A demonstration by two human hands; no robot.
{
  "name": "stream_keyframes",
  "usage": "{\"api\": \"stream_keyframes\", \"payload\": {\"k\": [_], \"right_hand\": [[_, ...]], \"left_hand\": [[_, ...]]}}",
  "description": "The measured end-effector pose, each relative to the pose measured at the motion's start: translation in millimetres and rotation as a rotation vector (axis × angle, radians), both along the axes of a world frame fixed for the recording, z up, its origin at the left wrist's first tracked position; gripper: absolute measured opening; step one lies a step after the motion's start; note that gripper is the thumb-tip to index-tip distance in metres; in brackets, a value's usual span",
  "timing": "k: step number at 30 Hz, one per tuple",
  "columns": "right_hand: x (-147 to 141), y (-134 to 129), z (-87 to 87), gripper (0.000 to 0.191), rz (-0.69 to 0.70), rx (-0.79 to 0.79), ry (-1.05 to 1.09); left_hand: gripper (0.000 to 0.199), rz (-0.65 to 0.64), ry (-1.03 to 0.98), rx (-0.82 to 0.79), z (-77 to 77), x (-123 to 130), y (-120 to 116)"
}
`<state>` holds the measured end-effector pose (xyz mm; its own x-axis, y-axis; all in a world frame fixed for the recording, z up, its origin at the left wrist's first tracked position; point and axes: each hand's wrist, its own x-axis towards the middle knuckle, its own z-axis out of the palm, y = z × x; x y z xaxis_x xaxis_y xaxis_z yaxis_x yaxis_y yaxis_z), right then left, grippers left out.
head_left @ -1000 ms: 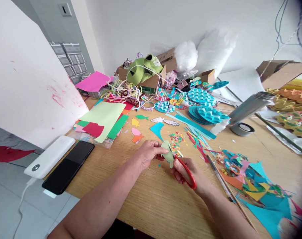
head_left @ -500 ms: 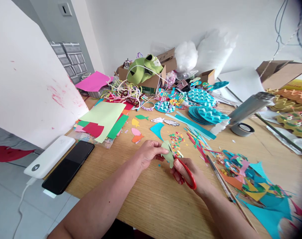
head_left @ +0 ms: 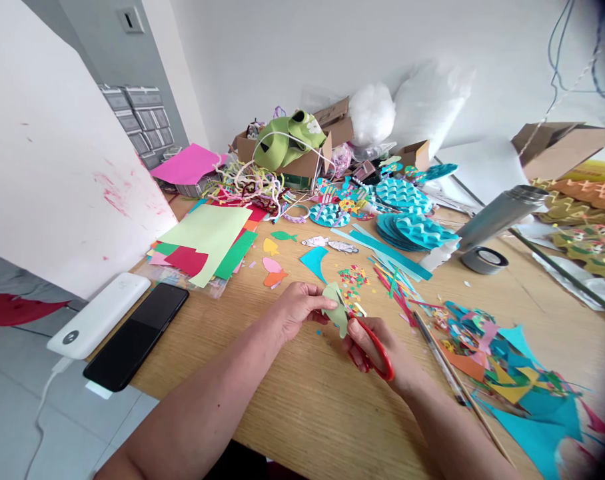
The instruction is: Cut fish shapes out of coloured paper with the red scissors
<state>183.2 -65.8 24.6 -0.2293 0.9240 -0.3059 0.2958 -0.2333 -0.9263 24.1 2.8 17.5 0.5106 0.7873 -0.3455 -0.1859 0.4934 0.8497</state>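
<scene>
Near the middle of the wooden table (head_left: 282, 400), my left hand (head_left: 302, 308) pinches a small piece of pale green paper (head_left: 335, 312). My right hand (head_left: 375, 347) is wrapped round red-handled scissors (head_left: 382, 353), whose blades lie against the right side of that paper. Beyond the hands lie small paper fish: a green one (head_left: 284, 235), a yellow one (head_left: 270, 247), a pink one (head_left: 272, 265) and an orange one (head_left: 275, 277). Two drawn fish (head_left: 343, 247) and a blue paper scrap (head_left: 314, 263) are beside them. Tiny coloured bits (head_left: 351, 280) are scattered just past the scissors.
Coloured sheets (head_left: 207, 230) are stacked at the left, with a black phone (head_left: 137, 337) and a white power bank (head_left: 100, 313) nearer. Paper scraps (head_left: 512, 367), a pen (head_left: 440, 360) and a thin stick lie right. A steel flask (head_left: 502, 217) and blue wavy discs (head_left: 417, 230) stand behind.
</scene>
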Motion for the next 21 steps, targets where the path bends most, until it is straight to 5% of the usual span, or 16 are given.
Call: {"api": "stream_keyframes", "payload": {"k": [21], "right_hand": [[-0.1,-0.7,-3.3,0.064,0.001,0.014,0.038]], "left_hand": [[0.029,0.008,0.019,0.022,-1.5,1.2,-0.3]]}}
